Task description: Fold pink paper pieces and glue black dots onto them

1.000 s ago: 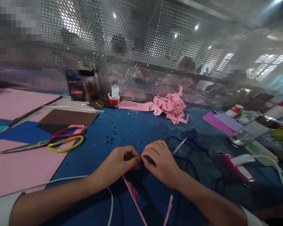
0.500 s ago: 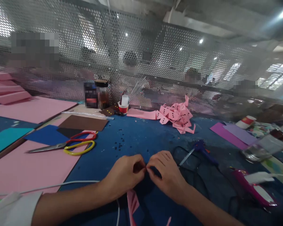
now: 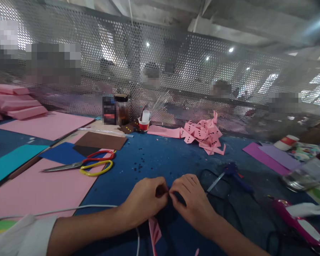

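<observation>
Over the blue tabletop (image 3: 160,161), my left hand (image 3: 146,199) and my right hand (image 3: 192,202) meet almost fingertip to fingertip. Both are closed in a pinch. Whatever lies between the fingertips is too small or hidden to make out. Below my left hand a folded pink paper strip (image 3: 155,231) shows; whether the hand touches it, I cannot tell. Farther back lies a pile of folded pink paper pieces with black dots (image 3: 202,133), beside a stack of pink paper strips (image 3: 164,131). Small black paper bits (image 3: 140,165) are scattered just beyond my hands.
Scissors (image 3: 82,165) with red and yellow handles lie on coloured sheets at left. A blue glue gun (image 3: 233,172) with its cord is at right, near a magenta device (image 3: 300,220) and a clear jar (image 3: 301,174). A perforated metal screen (image 3: 181,67) stands behind.
The whole view has shifted slightly, so things appear farther right. My hands keep the same pinched pose, fingertips together.
</observation>
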The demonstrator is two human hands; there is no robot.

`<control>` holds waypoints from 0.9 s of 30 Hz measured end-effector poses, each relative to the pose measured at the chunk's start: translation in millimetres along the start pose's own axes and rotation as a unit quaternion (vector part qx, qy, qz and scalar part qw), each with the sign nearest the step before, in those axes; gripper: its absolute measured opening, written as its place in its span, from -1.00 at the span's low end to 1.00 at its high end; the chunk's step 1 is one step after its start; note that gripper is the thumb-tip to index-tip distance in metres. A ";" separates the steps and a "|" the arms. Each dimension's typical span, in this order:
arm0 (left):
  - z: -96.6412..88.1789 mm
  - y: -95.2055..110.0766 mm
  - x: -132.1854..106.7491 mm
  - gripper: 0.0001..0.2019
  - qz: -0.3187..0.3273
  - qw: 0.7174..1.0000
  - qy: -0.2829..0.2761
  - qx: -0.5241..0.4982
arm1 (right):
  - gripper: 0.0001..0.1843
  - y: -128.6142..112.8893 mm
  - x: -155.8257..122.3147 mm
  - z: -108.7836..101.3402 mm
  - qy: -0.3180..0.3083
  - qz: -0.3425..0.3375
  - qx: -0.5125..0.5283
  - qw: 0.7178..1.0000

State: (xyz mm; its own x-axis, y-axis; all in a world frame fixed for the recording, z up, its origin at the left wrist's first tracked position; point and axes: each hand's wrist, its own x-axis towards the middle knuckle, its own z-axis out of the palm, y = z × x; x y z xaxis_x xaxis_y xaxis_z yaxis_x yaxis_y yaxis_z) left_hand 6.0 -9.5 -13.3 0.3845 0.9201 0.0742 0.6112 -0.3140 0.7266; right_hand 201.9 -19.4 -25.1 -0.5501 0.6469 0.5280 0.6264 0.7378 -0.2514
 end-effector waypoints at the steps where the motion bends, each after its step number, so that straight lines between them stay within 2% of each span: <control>1: -0.3 0.6 0.1 -0.87 -0.002 1.000 0.001 0.005 | -0.87 0.2 0.3 0.0 0.000 0.000 0.000 1.000; 12: -2.1 4.1 1.9 -0.89 -0.016 0.999 -0.010 0.034 | -0.91 -0.1 2.0 -0.9 -0.005 -0.013 -0.018 1.000; 20: -3.7 4.5 1.3 -0.89 -0.015 0.997 -0.041 -0.062 | -0.91 -0.7 3.6 -5.2 0.001 -0.005 -0.045 0.999; 24: -2.8 2.9 2.7 -0.88 -0.025 0.996 -0.043 -0.070 | -0.93 -0.7 3.1 -4.5 0.003 -0.012 -0.052 0.999; 27: -3.6 3.3 2.9 -0.89 -0.034 0.996 -0.046 -0.062 | -0.94 -1.0 2.3 -4.8 -0.008 -0.004 -0.021 1.000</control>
State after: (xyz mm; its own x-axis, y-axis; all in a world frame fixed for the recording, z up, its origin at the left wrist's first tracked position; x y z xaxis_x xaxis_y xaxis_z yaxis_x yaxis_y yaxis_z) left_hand 6.7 -7.0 -8.2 0.4101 0.9113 -0.0359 0.5504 -0.2159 0.8065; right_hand 202.6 -19.6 -19.8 -0.5633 0.6449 0.5166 0.6446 0.7341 -0.2136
